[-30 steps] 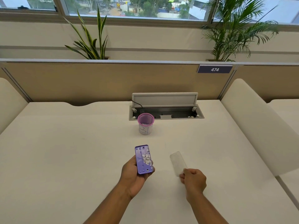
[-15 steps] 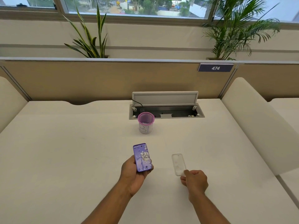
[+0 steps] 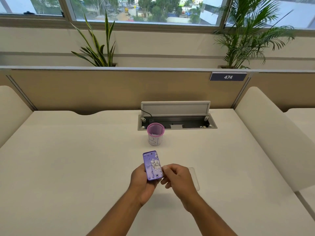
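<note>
My left hand [image 3: 142, 183] grips a purple rectangular tray [image 3: 152, 165] just above the table, with a heap of small white tablets [image 3: 156, 164] on its right half. My right hand [image 3: 177, 178] hovers beside the tray's right edge, fingers loosely curled and holding nothing. A clear plastic lid [image 3: 194, 178] lies flat on the table behind my right hand, partly hidden by it. A pink-rimmed white cup [image 3: 155, 136] with several white tablets inside stands farther back.
An open cable box [image 3: 177, 123] with a raised flap is set into the white table [image 3: 68, 159] behind the cup. A tan partition [image 3: 102, 89] runs along the back, padded dividers stand left and right, and two plants stand behind it.
My right hand let go of the clear lid, which now lies on the table, and moved left to the purple tray. My left hand still holds the tray.
</note>
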Tool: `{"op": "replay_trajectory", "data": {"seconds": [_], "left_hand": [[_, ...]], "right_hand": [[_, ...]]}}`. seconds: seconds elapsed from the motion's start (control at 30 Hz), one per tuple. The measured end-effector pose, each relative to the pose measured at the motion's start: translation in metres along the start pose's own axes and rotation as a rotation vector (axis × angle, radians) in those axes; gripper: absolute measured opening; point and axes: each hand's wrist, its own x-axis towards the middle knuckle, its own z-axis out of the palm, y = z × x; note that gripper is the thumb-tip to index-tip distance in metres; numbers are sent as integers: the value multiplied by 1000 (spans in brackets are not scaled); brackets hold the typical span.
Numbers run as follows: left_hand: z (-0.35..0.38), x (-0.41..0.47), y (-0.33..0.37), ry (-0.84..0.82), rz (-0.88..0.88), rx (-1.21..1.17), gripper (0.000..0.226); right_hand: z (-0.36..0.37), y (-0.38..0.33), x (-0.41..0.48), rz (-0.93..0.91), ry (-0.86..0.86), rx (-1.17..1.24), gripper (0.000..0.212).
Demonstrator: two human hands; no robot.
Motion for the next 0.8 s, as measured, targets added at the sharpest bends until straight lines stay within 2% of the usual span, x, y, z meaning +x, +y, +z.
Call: {"op": "replay_trajectory", "data": {"seconds": [0.27, 0.5, 0.67, 0.8], "left_hand": [[21, 33, 42, 34, 55, 63, 30], [45, 84, 96, -25, 101, 236, 32], [58, 129, 124, 8, 164, 377, 29], [65, 169, 141, 36, 188, 415, 28]], "right_hand": [[11, -35, 31, -94, 15, -2, 21], [15, -69, 89, -167, 87, 26, 26], [19, -81, 135, -161, 129, 21, 14], [24, -85, 169, -127, 157, 31, 17]]}}
